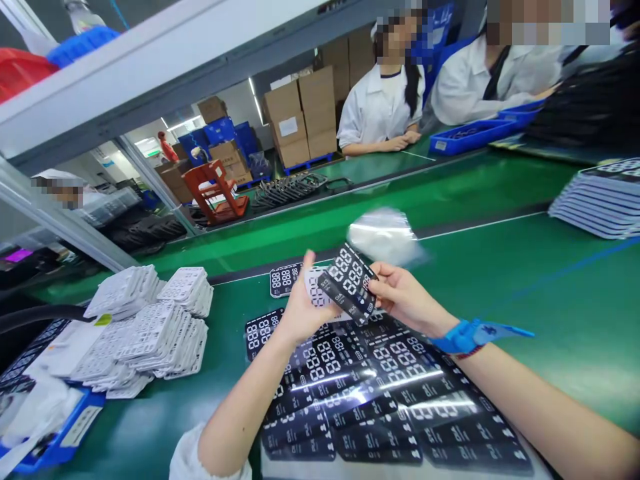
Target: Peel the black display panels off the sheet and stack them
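In my right hand (407,297), thumb and fingers pinch the edge of a black display film (350,283) printed with white digit segments. My left hand (303,310) is closed around a white plastic display plate (316,290), thumb pointing up. The film is tilted and partly covers the plate, so I cannot tell whether they touch. Below both hands lies a glossy sheet of black display films (370,400). Two plates with black faces, a farther one (285,279) and a nearer one (260,333), lie beside my left hand.
Stacks of white plates (155,337) stand at left, near a blue bin (75,427). A clear plastic bag (385,233) lies beyond my hands. Black-faced plates (600,197) are stacked at far right. Across the green bench, people in white coats sit by a blue tray (473,137).
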`<state>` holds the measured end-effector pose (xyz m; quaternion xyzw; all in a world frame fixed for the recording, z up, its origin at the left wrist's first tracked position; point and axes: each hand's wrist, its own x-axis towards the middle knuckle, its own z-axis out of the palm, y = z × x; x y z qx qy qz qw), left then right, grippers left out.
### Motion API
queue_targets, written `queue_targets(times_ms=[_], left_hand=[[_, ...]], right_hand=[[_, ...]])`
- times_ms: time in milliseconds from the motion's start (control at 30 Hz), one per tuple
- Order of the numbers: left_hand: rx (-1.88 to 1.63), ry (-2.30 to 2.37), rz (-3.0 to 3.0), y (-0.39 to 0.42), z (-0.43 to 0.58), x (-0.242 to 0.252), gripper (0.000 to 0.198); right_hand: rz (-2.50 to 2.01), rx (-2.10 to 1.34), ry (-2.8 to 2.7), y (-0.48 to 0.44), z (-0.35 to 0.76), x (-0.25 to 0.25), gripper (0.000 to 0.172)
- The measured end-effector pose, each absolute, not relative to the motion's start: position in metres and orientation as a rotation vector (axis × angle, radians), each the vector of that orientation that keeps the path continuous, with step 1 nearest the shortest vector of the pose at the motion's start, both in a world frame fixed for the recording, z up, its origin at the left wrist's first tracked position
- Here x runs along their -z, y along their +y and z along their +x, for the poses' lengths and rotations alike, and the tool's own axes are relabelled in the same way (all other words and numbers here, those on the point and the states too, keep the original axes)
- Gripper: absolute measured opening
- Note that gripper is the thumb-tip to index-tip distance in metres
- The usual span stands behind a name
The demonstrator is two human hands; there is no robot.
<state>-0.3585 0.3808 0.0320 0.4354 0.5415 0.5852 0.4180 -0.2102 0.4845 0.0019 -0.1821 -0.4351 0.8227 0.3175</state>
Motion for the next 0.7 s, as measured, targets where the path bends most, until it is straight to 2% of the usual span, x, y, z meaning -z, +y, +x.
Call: queue_targets(times_ms=[67,100,300,500,567,700], left_hand=[[-1.401,1.152,0.904,0.382,-0.354,-0.028,0.067],[-1.386,1.062,0.829,0.382,-0.352,-0.026,0.060],[-1.272,0.678,0.614,0.377,-0.348,-0.022,0.077],[-1.416,0.618,0.491,0.381,-0.356,-0.026,0.057],[-1.385,0.609,0.464,0.383,-0.356,-0.026,0.055],[-1.265,0.607,0.421,0.384,-0.355,-0.026,0.063]], right_hand=[[-0.492,-2.150,-1.117,0.482,-0.212,-0.001,0.049],[-0.499,-2.143,-1.100,0.481,-0.213,0.000,0.049],[-0.583,-2.078,-1.053,0.476,-0.217,0.000,0.050],[-0.566,-1.901,-1.132,0.479,-0.211,-0.003,0.049],[-0.561,-1.766,-1.286,0.477,-0.209,-0.002,0.045],[-0.634,-1.221,-1.473,0.476,-0.205,-0.002,0.036]])
